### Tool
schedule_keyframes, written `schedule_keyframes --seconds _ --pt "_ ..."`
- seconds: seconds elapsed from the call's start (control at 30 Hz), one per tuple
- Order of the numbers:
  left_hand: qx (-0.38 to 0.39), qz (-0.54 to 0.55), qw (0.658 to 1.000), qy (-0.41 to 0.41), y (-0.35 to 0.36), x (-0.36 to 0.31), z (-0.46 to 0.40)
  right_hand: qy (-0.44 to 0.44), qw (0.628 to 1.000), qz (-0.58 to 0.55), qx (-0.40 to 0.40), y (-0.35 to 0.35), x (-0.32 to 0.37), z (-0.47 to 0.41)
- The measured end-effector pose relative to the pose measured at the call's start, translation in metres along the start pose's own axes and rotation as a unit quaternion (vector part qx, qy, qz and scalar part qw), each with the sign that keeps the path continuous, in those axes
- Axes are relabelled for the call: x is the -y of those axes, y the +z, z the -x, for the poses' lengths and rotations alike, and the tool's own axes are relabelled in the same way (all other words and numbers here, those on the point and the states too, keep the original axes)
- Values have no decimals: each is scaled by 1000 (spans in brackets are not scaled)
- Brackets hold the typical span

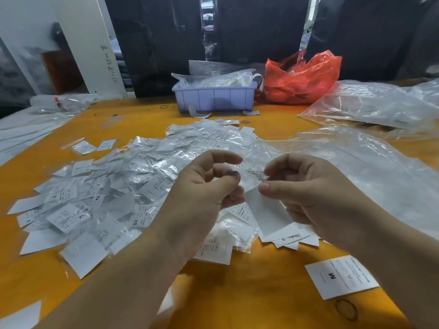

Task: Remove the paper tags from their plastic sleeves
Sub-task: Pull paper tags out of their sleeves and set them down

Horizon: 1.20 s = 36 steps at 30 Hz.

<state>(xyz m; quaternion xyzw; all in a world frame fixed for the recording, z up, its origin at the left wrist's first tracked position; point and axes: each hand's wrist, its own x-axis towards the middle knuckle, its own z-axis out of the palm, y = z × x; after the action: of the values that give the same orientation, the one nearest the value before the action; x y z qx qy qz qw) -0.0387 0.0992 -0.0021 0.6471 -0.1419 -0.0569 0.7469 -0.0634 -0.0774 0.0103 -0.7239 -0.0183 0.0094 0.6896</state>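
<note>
With the left hand pinching the sleeve and the right hand pinching the tag, an uneven pull may tear the paper or drop it into the pile

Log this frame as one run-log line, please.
step: tag removal | left hand: pinches clear plastic sleeve | right hand: pinches white paper tag | heap of sleeved tags: on orange table

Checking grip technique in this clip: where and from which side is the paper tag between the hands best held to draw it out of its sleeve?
By the tag's bare lower end, already out of the clear sleeve. The right hand should probably pinch it from the right, pulling toward the person while the left hand holds the sleeve's far end.
</note>
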Motion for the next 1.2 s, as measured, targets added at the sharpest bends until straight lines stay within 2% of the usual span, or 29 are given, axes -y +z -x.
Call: schedule_keyframes --seconds 0.07,0.17,0.3,0.4,0.47,0.57,0.7,0.9,0.97,1.07,1.13,1.2 --pt "-7 -25 1000 7 2 2 1 -73 994 59 -57 3 -1 1" --pt "-14 -35 999 -9 4 4 1 -184 966 141 -117 8 -4 5" --pt "-15 0 999 -29 6 5 0 -327 895 245 -177 14 -8 10" --pt "24 67 997 -34 8 2 -1 -409 842 305 -177 15 -6 12" --pt "53 103 992 -41 10 0 0 -423 832 325 -155 16 -9 12" --pt "60 128 989 -48 9 -3 1 -404 839 345 -117 16 -11 10" --pt "47 147 986 -68 5 -4 1 -365 869 326 -66 17 -11 8" --pt "32 150 985 -79 6 -2 1 -300 930 213 -5 16 -11 11" --pt "30 144 986 -77 6 -3 1 -263 948 181 -9 14 -10 12" --pt "30 128 989 -62 4 -6 2 -178 962 197 -61 4 -4 6" --pt "30 107 993 -48 2 -7 2 -73 989 129 -9 -5 0 1" --pt "23 92 995 -41 2 -7 1 5 997 35 71 -7 5 0"
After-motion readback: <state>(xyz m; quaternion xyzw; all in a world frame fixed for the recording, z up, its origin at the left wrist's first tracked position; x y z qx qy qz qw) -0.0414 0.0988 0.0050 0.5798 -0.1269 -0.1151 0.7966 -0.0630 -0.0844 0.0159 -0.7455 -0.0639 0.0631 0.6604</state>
